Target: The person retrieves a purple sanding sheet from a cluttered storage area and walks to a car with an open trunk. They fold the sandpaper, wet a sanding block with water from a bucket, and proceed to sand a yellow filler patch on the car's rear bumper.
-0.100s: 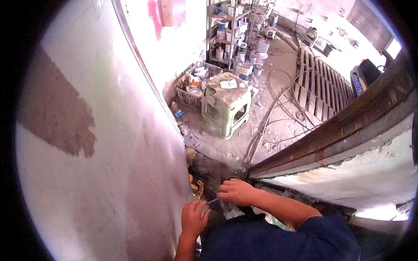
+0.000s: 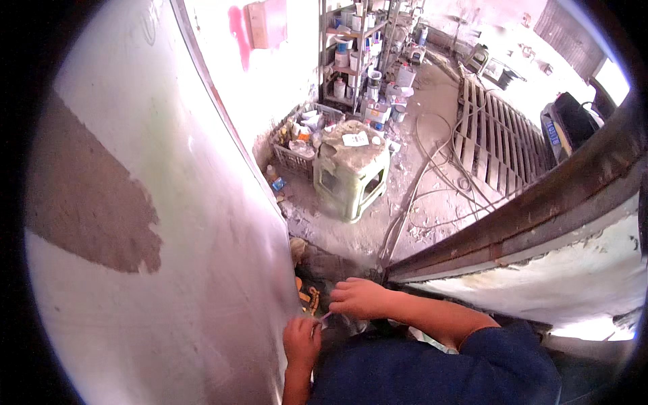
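Observation:
My left hand [image 2: 302, 341] is at the bottom centre with its fingers curled, close beside the white panel [image 2: 202, 290]. To its right and a little farther off is my right hand [image 2: 358, 299], its fingers bent downward and pressed together. A thin purple strip [image 2: 327, 315] bridges the short gap between the two hands, one end at each. Its ends are hidden in my fingers, and its exact kind is too small to make out. Below and behind the hands, yellow-orange pieces [image 2: 310, 298] lie near the panel's edge.
A dirty pale-green stool [image 2: 351, 169] stands ahead, with a crate of bottles [image 2: 295, 158] at its left. Behind are shelves of tins [image 2: 354, 61]. Hoses [image 2: 412, 196] trail over the floor beside a slatted pallet [image 2: 496, 131]. A rusty metal beam [image 2: 520, 223] edges the right side.
My right hand has shifted slightly left and my hands are a little closer together. Less of the purple strip shows between them. The whole view has tilted slightly.

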{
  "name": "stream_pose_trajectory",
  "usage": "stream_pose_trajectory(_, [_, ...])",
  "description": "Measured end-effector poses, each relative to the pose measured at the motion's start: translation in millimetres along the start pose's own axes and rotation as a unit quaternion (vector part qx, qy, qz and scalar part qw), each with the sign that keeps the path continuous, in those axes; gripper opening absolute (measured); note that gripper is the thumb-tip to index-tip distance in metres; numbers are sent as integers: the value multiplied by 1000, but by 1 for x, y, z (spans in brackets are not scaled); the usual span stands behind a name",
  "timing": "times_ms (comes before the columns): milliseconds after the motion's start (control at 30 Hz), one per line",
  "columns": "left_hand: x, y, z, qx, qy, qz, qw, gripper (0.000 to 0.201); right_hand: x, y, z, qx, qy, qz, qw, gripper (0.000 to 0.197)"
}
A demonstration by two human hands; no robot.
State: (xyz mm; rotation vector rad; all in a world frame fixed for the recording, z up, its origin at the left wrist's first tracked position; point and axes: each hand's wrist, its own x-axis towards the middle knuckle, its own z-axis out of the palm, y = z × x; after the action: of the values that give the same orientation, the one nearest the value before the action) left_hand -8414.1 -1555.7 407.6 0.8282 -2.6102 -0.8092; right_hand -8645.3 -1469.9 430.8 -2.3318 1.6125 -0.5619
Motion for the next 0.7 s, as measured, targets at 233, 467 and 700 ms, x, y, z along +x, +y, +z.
stream_pose_trajectory(233, [32,-9,-27,-57,85,-79,992,6,83,42,-27,18,-48,-149,988,17])
stream_pose_trajectory(467, [77,-23,-27,39,121,-101,987,9,131,109,-38,24,-70,-204,976,14])
stream_pose_trajectory(700, [168,-4,-28,92,140,-70,983,6,148,193,-74,22,-26,-233,972,14])
